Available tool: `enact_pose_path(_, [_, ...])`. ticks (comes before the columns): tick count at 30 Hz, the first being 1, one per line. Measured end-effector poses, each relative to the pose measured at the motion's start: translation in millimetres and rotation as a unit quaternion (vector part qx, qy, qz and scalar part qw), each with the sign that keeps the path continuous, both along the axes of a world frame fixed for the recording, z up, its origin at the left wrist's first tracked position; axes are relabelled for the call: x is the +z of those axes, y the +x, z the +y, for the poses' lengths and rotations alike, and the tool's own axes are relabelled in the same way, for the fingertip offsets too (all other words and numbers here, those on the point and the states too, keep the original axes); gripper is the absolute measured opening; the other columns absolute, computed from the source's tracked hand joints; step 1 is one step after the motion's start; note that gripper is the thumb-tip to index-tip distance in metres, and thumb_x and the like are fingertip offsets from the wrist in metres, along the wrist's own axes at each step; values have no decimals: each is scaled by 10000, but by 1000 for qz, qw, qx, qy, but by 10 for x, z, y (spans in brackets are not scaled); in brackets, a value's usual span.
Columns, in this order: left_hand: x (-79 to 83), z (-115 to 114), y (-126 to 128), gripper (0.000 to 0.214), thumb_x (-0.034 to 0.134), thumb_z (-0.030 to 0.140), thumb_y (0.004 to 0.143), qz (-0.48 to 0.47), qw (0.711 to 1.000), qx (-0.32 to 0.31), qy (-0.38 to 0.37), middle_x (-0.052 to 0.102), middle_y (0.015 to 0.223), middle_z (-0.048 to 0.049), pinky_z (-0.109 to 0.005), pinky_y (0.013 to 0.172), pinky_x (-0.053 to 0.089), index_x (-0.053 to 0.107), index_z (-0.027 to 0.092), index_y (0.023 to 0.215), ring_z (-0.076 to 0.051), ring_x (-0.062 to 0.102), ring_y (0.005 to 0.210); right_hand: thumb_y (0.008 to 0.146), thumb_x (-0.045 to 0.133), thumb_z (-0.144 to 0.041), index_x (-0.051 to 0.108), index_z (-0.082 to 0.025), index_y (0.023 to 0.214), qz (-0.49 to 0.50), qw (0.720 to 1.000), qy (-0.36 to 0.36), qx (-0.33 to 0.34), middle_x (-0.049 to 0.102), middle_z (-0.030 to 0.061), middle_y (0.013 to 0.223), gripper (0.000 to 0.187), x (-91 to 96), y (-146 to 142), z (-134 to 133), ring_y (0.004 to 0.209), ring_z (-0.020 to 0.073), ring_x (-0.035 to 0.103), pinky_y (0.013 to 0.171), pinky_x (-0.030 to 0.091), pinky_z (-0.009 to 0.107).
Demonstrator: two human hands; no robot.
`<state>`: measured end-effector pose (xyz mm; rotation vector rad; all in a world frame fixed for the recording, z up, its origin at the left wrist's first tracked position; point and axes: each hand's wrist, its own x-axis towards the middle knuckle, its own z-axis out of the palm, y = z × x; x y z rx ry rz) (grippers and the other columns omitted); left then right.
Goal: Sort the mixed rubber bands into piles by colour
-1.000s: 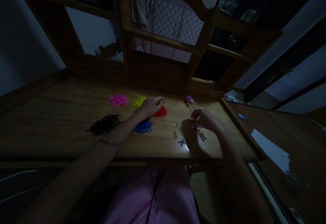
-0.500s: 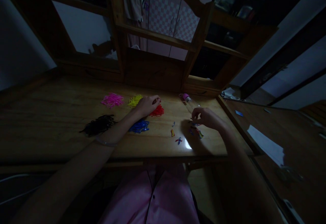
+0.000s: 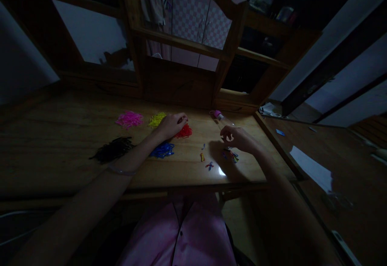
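Observation:
My left hand (image 3: 173, 126) hovers at the edge of a red pile of thin bands (image 3: 184, 130), its fingers curled together; whatever is between them is hidden. A yellow pile (image 3: 157, 119) lies behind it and a blue pile (image 3: 163, 150) in front. Over a small mixed heap of coloured bands (image 3: 233, 156), my right hand (image 3: 237, 137) is closed in a pinch. Something small and dark shows at its fingertips, too dim to name. Between the hands lie a yellow bundle (image 3: 202, 157), a red-and-blue crossed bundle (image 3: 209, 166) and a small pale-blue piece (image 3: 203, 146).
Farther left lie a pink pile (image 3: 129, 119) and a black pile (image 3: 111, 149). A clear bottle with a purple cap (image 3: 217, 114) lies behind my right hand. The wooden shelf unit (image 3: 178, 84) borders the table's back. White paper (image 3: 311, 168) rests on the right-hand surface.
My right hand has shifted slightly left, uncovering more of the mixed heap. My left hand stays by the red pile. The whole view has shifted a little.

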<state>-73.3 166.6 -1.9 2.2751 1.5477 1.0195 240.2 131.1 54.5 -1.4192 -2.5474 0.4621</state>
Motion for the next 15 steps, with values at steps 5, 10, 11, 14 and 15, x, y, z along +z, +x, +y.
enact_pose_path(5, [1, -1, 6, 298, 454, 361, 923, 1, 1000, -2, -2, 729, 830, -54, -262, 628, 414, 706, 206, 963, -180, 641, 709, 745, 627, -170, 685, -185, 923, -14, 999, -42, -13, 668, 16, 808, 188, 61, 135, -206, 733, 141, 592, 638, 408, 232])
enact_pose_path(10, [-8, -2, 5, 270, 474, 336, 913, -6, 1000, -3, 0, 730, 829, -53, -262, 627, 412, 708, 211, 961, -182, 648, 710, 741, 628, -170, 694, -174, 913, -64, 996, -45, -36, 687, 21, 801, 184, -72, 64, -287, 693, 141, 597, 607, 393, 227])
enact_pose_path(11, [-9, -2, 4, 268, 476, 335, 911, -6, 1000, -4, 2, 730, 831, -53, -262, 625, 409, 708, 210, 959, -182, 647, 710, 738, 627, -167, 696, -171, 910, -73, 996, -38, -44, 691, 25, 796, 185, -93, 36, -280, 687, 143, 597, 596, 386, 226])
enact_pose_path(14, [-12, -1, -1, 273, 473, 343, 911, -3, 1000, -4, 6, 726, 819, -49, -263, 622, 403, 707, 209, 957, -182, 642, 702, 708, 645, -162, 704, -169, 856, -106, 992, -39, -56, 698, 33, 767, 159, -116, -28, -238, 668, 149, 602, 564, 369, 226])
enact_pose_path(15, [-12, -1, -4, 277, 471, 346, 911, -4, 1000, -4, 5, 724, 811, -48, -264, 621, 403, 707, 210, 959, -182, 640, 698, 697, 654, -162, 705, -169, 838, -115, 991, -46, -55, 699, 35, 758, 150, -110, -37, -222, 661, 150, 603, 555, 366, 226])
